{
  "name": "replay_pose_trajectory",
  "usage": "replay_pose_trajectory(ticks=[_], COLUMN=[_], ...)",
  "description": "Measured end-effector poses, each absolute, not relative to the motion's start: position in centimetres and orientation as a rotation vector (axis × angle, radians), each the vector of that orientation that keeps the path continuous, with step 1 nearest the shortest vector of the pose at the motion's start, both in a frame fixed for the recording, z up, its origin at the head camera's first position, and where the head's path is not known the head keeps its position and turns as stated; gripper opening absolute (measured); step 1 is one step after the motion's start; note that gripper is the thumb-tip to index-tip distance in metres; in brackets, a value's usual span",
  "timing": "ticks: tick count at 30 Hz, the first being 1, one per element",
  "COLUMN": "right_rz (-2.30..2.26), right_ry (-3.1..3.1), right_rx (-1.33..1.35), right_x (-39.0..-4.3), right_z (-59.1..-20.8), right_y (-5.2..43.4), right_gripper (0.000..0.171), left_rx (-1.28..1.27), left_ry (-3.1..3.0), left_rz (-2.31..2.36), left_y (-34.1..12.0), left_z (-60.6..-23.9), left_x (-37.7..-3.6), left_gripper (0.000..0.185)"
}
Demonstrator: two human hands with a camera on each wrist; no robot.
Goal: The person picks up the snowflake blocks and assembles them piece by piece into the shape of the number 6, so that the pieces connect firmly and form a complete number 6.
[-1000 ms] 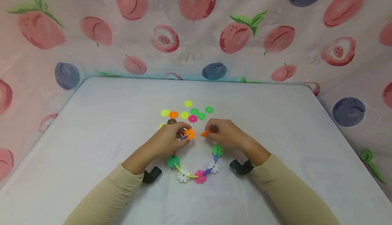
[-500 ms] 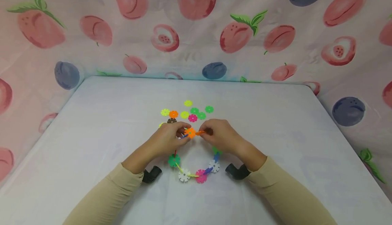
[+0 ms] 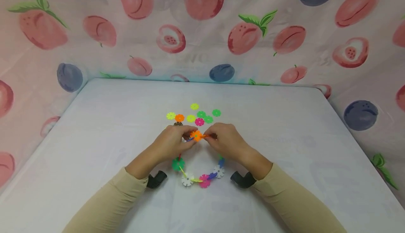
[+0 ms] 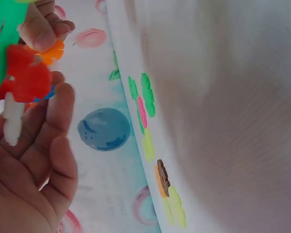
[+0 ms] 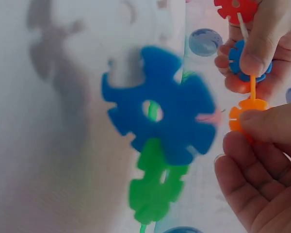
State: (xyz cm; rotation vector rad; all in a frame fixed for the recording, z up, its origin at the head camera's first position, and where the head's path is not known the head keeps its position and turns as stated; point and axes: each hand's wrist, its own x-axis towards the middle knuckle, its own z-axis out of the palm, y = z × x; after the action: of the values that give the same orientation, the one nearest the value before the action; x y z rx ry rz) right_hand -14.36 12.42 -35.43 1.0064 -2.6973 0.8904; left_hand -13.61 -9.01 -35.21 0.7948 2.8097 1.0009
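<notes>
Two orange discs (image 3: 197, 136) seemingly interlock, the right hand (image 3: 227, 140) pinching one.

The left hand (image 3: 170, 143), gripping a chain of discs (image 3: 204, 181), and the right hand (image 3: 227, 141) are blocking the middle. The chain is crossing the gap between the sleeves (image 3: 109, 199), and loose discs (image 3: 199, 121) are cluttering the way ahead. I'm seeing room on both outer sides of the tabletop (image 3: 303, 131); fruit-print cloth (image 3: 196, 60) is walling the far edge.
</notes>
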Motion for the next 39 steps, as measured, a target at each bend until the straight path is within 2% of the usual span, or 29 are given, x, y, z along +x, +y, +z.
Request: replay_pose_trajectory(ticks=[12, 21, 30, 39], right_rz=[0.877, 0.892, 0.905, 0.836], right_ry=[-2.664, -3.096, -3.254, -3.301], right_rx=[1.057, 0.962, 1.045, 0.683], right_x=[-14.2, -15.7, -17.5, -18.0], right_z=[-35.9, -35.7, -36.4, -36.7], right_y=[11.9, 11.7, 10.9, 12.8], right_gripper=[0.008, 0.042, 0.035, 0.032], left_rx=[0.838, 0.685, 0.554, 0.551], left_ry=[2.793, 2.738, 2.698, 2.669], left_rz=[1.038, 1.058, 1.035, 1.078], left_y=[-9.3, -11.1, -12.7, -12.6], left_z=[-35.7, -36.3, -36.4, -36.3], left_x=[-13.4, -13.5, -13.5, -13.6], left_gripper=[0.038, 0.035, 0.037, 0.037])
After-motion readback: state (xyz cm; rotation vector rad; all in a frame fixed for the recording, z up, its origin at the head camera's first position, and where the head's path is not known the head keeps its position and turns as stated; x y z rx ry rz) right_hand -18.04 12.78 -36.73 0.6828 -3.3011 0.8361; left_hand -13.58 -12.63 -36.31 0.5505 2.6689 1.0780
